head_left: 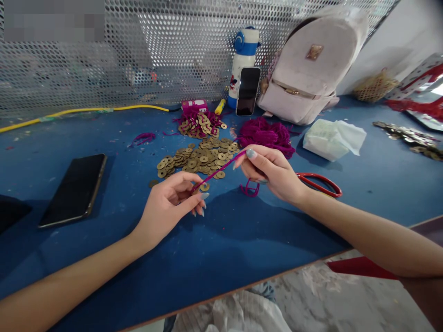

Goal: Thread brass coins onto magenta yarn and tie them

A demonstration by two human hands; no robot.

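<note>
A magenta cord [221, 167] runs taut and slanting between my two hands above the blue table. Its lower end is pinched in my left hand [169, 198], with a round brass coin [205, 187] with a hole at the fingertips. Thumb and forefinger of my right hand [265, 168] are closed on the upper end, and a loose loop of cord [249, 188] hangs below that hand. Behind my hands lies a spread of holed brass coins [204, 157]. A heap of magenta cord [266, 136] is just beyond my right hand.
Red-handled scissors or pliers [320, 183] lie partly behind my right forearm. A dark phone [74, 189] is at left; another phone [248, 91] leans on a bottle [245, 50]. Further back are a pale backpack [311, 64], a tissue pack [334, 138] and coins strung with cord [199, 124].
</note>
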